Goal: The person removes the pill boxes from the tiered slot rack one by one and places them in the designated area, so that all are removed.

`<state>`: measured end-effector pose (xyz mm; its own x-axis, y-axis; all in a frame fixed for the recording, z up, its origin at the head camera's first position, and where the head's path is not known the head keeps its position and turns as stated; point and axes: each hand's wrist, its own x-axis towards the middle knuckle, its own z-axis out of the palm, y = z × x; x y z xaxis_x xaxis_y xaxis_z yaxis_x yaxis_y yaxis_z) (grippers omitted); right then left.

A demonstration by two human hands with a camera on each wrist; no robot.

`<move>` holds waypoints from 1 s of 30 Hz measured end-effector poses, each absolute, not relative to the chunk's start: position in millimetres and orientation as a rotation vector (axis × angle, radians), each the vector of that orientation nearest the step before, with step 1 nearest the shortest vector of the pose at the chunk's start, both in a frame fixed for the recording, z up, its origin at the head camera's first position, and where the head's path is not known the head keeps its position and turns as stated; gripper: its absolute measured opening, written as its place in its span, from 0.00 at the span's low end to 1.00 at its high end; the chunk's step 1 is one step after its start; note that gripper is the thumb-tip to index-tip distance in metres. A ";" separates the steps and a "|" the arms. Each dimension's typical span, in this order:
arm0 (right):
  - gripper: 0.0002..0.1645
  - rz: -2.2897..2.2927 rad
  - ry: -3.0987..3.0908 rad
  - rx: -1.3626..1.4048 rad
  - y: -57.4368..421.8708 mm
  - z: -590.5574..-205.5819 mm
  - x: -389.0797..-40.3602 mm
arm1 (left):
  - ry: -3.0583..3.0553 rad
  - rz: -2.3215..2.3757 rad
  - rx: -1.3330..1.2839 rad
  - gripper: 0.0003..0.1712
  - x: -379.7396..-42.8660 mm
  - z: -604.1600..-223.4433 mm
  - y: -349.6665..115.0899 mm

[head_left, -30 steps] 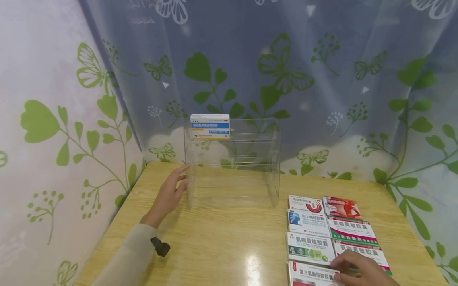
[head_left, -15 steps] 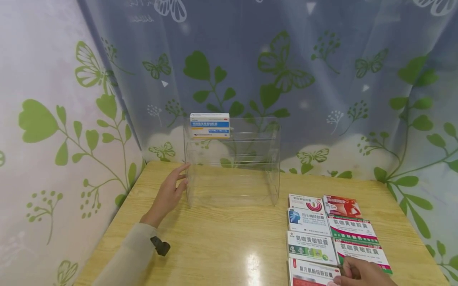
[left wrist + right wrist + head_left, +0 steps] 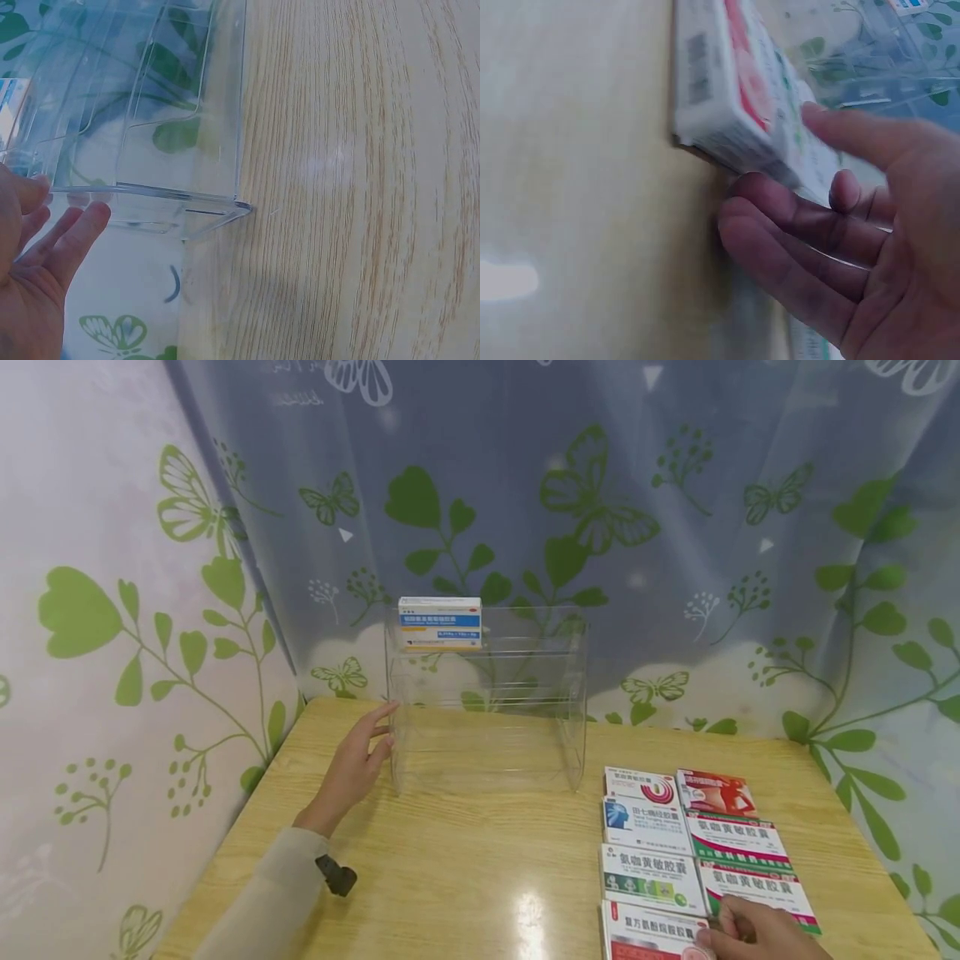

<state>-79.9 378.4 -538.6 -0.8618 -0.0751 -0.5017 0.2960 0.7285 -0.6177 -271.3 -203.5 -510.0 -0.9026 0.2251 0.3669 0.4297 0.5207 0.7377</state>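
My left hand (image 3: pixel 356 764) rests its fingertips against the left side of a clear acrylic stepped display stand (image 3: pixel 487 772); the fingers are fairly straight in the left wrist view. A white and blue medicine box (image 3: pixel 440 625) stands on the stand's top step, at the left. At the lower right, my right hand (image 3: pixel 761 931) pinches the right end of a white and red medicine box (image 3: pixel 648 931). In the right wrist view, the thumb lies on its printed face and the fingers are at its lower edge. That box looks a little tilted off the table.
Two columns of medicine boxes lie on the wooden table (image 3: pixel 465 860), including a white and green box (image 3: pixel 652 872), a white and blue-picture box (image 3: pixel 648 827) and a red box (image 3: pixel 717 793). A patterned curtain (image 3: pixel 480 510) hangs behind the stand.
My right hand's thumb has come over the right end of the white and red box and pinches it; the box has shifted slightly. The left hand and the stand have stayed put.
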 end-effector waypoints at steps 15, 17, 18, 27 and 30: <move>0.18 -1.147 2.927 -0.185 369.1 -461.0 -153.6 | -2.547 -1.325 -0.547 0.34 -269.3 -507.8 -204.8; 0.17 -1.129 3.013 -0.256 366.2 -451.9 -167.2 | -2.542 -1.318 -0.554 0.34 -269.6 -508.1 -204.7; 0.17 -1.104 3.058 -0.280 364.1 -447.4 -174.3 | -2.541 -1.314 -0.555 0.34 -269.7 -508.2 -204.6; 0.21 -1.194 3.139 -0.438 329.2 -399.3 -241.8 | -2.545 -1.282 -0.566 0.33 -270.3 -508.3 -204.3; 0.21 -1.234 3.161 -0.482 313.1 -382.1 -261.7 | -2.543 -1.282 -0.570 0.33 -269.9 -507.1 -203.8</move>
<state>-261.7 313.1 -382.1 -0.9208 -0.1528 0.3589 -0.3555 0.7074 -0.6109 -269.9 -203.8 -507.1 -0.8962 0.2352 0.3763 0.4424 0.5396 0.7163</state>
